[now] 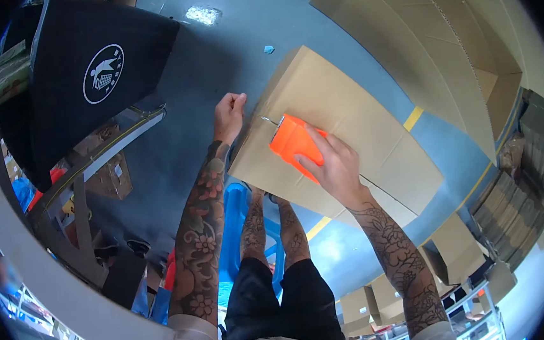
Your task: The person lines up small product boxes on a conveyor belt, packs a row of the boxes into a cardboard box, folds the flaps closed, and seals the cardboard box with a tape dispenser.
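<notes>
My right hand (333, 162) is wrapped over an orange tape dispenser (295, 144), which rests on the upper face of a brown cardboard box (350, 112). A small shiny strip or piece of metal sticks out from the dispenser's front end, towards the box's left edge. My left hand (230, 114) is closed just left of that edge, with the fingers curled in and the thumb side up. Whether anything is pinched in it I cannot make out. The box stands in front of my legs, and a seam crosses its near right part.
Behind my legs is a blue plastic stool (236, 214). At the upper left stands a black bin (63, 116) with a white emblem. A large open carton (415, 37) lies upper right, with stacked flat cardboard (509, 215) below. A blue scrap (269, 49) lies on the floor.
</notes>
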`<state>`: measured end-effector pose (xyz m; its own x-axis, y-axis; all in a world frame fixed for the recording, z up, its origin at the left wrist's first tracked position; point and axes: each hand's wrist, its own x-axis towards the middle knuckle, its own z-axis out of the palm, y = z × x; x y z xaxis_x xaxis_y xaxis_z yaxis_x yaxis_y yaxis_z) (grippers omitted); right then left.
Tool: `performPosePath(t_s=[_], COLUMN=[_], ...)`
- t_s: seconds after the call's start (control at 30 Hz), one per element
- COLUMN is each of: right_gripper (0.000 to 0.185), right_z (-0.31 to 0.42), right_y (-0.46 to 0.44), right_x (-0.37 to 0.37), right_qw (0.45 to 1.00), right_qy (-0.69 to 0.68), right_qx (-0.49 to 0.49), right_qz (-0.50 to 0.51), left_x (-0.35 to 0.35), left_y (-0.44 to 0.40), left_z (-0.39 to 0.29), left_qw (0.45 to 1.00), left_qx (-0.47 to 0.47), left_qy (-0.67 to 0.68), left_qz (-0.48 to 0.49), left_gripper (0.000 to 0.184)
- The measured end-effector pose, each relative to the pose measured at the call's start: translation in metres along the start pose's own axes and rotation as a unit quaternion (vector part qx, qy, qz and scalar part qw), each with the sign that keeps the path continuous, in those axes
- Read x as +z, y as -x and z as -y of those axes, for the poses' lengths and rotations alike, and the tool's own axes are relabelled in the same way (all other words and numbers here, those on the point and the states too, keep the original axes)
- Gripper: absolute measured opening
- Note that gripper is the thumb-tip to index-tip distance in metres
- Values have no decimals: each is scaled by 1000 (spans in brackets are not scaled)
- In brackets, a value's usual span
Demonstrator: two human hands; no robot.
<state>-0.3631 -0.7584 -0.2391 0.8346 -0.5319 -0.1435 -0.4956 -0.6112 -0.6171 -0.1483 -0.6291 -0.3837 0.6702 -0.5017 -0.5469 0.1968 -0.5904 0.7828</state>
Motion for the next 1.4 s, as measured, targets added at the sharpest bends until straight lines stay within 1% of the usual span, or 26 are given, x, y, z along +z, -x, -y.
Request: performPosePath(t_s=[0.1, 0.13, 0.2, 0.3, 0.4, 0.5, 0.6, 0.63, 0.67, 0.7, 0.73, 0.8, 0.83, 0.9, 0.93, 1.0, 1.03, 1.07, 1.1, 1.13, 1.17, 1.2, 1.27, 1.3, 1.37, 1.4], right_gripper=[59, 59, 58, 57, 57, 56, 55, 55, 55, 55, 54, 56, 57, 57, 57, 57, 57, 57, 58, 58, 58, 58, 58, 58, 58, 59], right_z=[3, 3, 1, 2, 2, 3, 2, 2, 1, 0, 0, 2, 2, 5, 6, 6, 9, 10, 10, 10, 10, 5, -14, -23, -50, -65], right_y=[-1, -2, -1, 1, -1, 1, 1, 2, 3, 3, 2, 4, 3, 3, 4, 7, 6, 4, 3, 5, 10, 17, 44, 57, 90, 108], right_x=[1, 1, 2, 1, 0, 1, -1, -1, -2, -2, 0, 0, -1, -3, -4, 0, 0, 0, 1, 2, -3, -11, -22, -28, -48, -59], right_qw=[1000, 1000, 1000, 1000, 1000, 1000, 1000, 1000, 1000, 1000, 1000, 1000, 1000, 999, 999, 998, 995, 991, 992, 992, 988, 985, 989, 991, 986, 984], right_qy=[0, 0, -2, -7, -3, -3, -8, -12, -11, -10, -10, -10, -7, -10, -11, -12, -12, -9, -25, -42, -46, -52, -48, -49, -57, -62], right_qx=[5, 8, 3, 3, 7, 7, 9, 14, 9, 4, 0, 14, 20, 35, 47, 59, 72, 87, 81, 79, 90, 99, 101, 97, 113, 119], right_qz=[3, 5, -2, -3, -11, -12, -8, -8, -12, -20, -30, -16, -11, 8, 15, 36, 68, 98, 94, 93, 114, 132, 95, 80, 106, 119], left_x=[19, 17, 11, 3, 1, 0, 3, 5, 7, 9, 13, 27, 23, 17, 13, -5, -3, -6, -27, -46, -14, -16, -25, -13, 29, 52], left_y=[-6, -8, -5, -3, -9, -23, -27, -26, -20, -17, -14, -9, -15, -48, -63, -57, -55, -46, -80, -90, -20, -8, 17, 40, 97, 115], left_z=[24, 30, 13, 2, 10, 32, 56, 62, 51, 41, 31, 31, 27, 91, 108, 76, 56, 69, 133, 136, 19, 23, 8, -11, -62, -75], left_qw=[999, 997, 990, 967, 957, 893, 940, 963, 971, 962, 966, 971, 967, 969, 967, 949, 937, 977, 992, 978, 980, 979, 985, 973, 926, 904], left_qx=[20, 19, 21, -44, -19, -78, -122, -167, -207, -241, -227, -205, -208, -206, -202, -121, -101, -7, 22, -8, -68, 22, 73, 133, 253, 297], left_qy=[29, 6, -43, -174, -200, -392, -283, -162, -38, 84, 64, 26, 3, -67, -104, -254, -311, -215, -123, -194, -183, -161, -124, -177, -278, -305], left_qz=[41, 70, 131, 180, 209, 205, 148, 134, 115, 95, 101, 119, 147, 124, 114, 142, 126, 9, -14, 74, -25, -123, -99, -69, -9, 43], left_gripper=[29, 31, 35, 45, 57, 62, 67, 68, 69, 70, 71, 73, 79, 79, 79, 67, 48, 38, 31, 29, 27, 26, 28, 30, 36, 43])
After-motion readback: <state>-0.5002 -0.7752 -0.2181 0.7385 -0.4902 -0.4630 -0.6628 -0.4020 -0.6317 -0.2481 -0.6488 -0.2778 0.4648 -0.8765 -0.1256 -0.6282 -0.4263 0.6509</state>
